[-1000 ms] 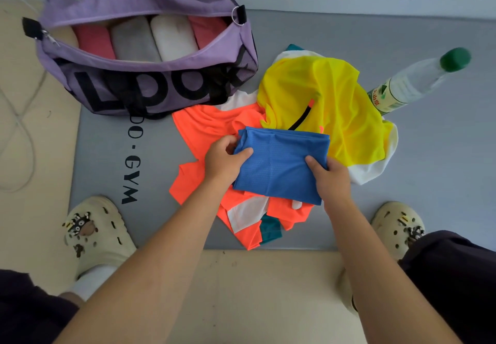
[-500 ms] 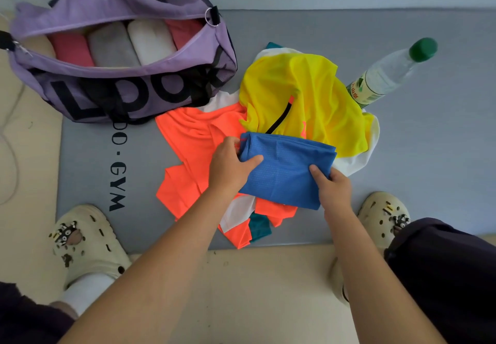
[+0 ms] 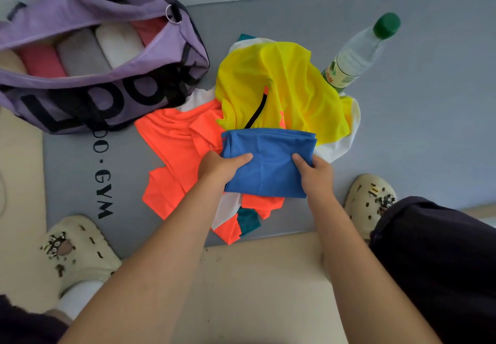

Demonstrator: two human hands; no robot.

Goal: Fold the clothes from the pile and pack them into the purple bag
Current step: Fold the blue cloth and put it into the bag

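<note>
A folded blue mesh garment (image 3: 268, 161) lies on top of the clothes pile. My left hand (image 3: 220, 168) grips its left edge, thumb on top. At the right edge, my right hand (image 3: 314, 174) grips it the same way. Under it lie an orange shirt (image 3: 177, 139) and a crumpled yellow shirt (image 3: 281, 88), with white and teal cloth showing at the edges. The purple bag (image 3: 112, 96) stands open at the upper left, holding several rolled garments in pink, grey and white.
A clear plastic bottle (image 3: 357, 56) with a green cap leans beside the yellow shirt. Everything sits on a grey gym mat (image 3: 416, 129) against a wall. My cream clogs (image 3: 77, 249) stand at the mat's near edge, left and right.
Both hands have shifted their grip closer together on the blue garment, which now looks narrower. The view has shifted slightly; the pile and bag stay where they were.
</note>
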